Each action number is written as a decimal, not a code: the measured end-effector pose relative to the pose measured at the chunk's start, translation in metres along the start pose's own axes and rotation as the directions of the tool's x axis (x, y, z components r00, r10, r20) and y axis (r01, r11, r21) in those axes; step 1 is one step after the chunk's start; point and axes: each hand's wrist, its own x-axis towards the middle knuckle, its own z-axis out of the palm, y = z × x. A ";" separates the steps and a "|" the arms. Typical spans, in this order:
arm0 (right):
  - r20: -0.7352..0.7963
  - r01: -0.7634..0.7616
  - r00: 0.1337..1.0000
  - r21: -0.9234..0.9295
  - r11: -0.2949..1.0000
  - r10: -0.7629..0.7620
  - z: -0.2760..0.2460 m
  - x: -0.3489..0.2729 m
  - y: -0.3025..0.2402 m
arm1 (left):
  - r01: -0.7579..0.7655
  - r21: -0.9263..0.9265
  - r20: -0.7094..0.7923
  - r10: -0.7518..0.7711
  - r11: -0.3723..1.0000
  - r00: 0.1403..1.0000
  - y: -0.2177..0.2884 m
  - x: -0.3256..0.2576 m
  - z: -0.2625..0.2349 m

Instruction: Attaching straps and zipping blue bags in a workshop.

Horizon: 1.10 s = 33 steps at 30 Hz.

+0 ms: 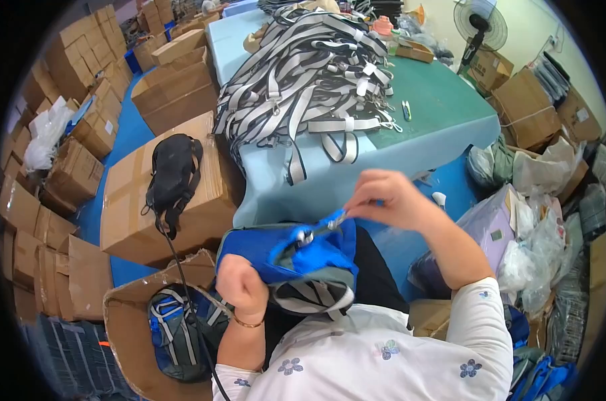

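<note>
A blue and grey bag (249, 244) with a light grey strap rests on my lap. My right hand (386, 200) is raised over its right side, finger and thumb pinched on a narrow blue strap (331, 219) pulled up from the bag. Shiny metal-looking hardware (304, 236) shows along this strap. At the bag's left side, my left hand (239, 284) is curled closed and slightly blurred; what its fingers hold, if anything, is hidden.
Ahead, black and white webbing straps (303, 80) heap on a table (443, 107), with small snips (407, 110) beside them. A black pouch (174, 170) lies on a carton at left. An open carton (126, 327) holds more bags. Plastic-wrapped goods (510, 234) crowd the right.
</note>
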 end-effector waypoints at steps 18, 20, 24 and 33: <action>0.159 -0.526 0.832 0.536 0.661 0.532 0.106 -0.058 0.061 | 0.663 0.459 0.209 -0.797 0.592 0.567 -0.012 -0.069 -0.056; 0.133 -0.404 0.898 0.626 0.667 0.419 0.130 -0.058 0.053 | 0.153 0.455 0.254 -0.292 0.877 0.922 -0.002 -0.052 -0.053; 0.115 -0.254 0.963 0.680 0.687 0.243 0.149 -0.046 0.027 | 0.204 0.108 0.674 -0.222 0.973 0.705 0.028 -0.024 -0.018; 0.143 -0.268 0.963 0.593 0.760 0.228 0.128 -0.066 0.037 | -0.047 0.015 0.811 0.016 0.999 0.585 0.036 -0.053 0.019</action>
